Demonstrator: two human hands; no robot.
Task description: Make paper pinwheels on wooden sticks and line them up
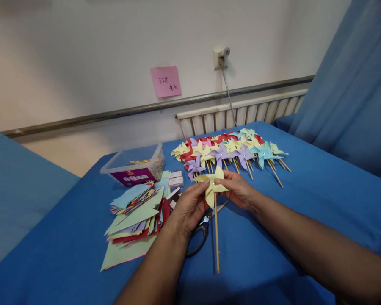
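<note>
Blue-covered worktop [305,203] against white wall. Yellow pinwheel [211,185] held above worktop centre, over scissors [203,226]; stick long axis near-vertical in frame, free end toward wearer, paper head toward wall. Left hand [189,207] and right hand [238,188] converge, forearms angled inward; fingers of both pinching pinwheel blades. Finished pinwheels [231,150] behind; paper stack [135,220] left.

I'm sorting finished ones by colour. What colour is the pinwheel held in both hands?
Pale yellow: the pinwheel on its wooden stick, seen clearly in the head view.
</note>
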